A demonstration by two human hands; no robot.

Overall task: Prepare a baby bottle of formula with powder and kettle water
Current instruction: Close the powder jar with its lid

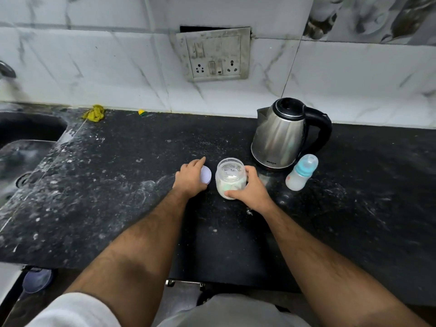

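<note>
The black speckled tabletop spreads beneath both hands, dusted with pale streaks, and a dark sink is sunk into it well off to the left of the left hand. Behind the hands rises the white marbled wall tile, which carries a grimy switch and socket plate almost straight beyond the two hands. The steel kettle with its black handle stands upright on the tabletop, just beyond and to the right of the right hand, its lid closed and its spout turned left. The clear powder jar stands upright between the two hands, its mouth uncovered and pale powder showing inside. The right hand grips this jar from its right side, thumb curled across the near wall and fingers wrapped round the far side. The baby bottle with a blue collar and a clear cap stands slightly tilted in the view, to the right of the right hand and just in front of the kettle, apart from both. The left hand lies just left of the jar, fingers curled round the white jar lid, which it holds on edge close to the tabletop, the forefinger stretched out past it. A crumpled yellow cloth lies far beyond the left hand by the wall, and a small yellow scrap sits to the right of it.
</note>
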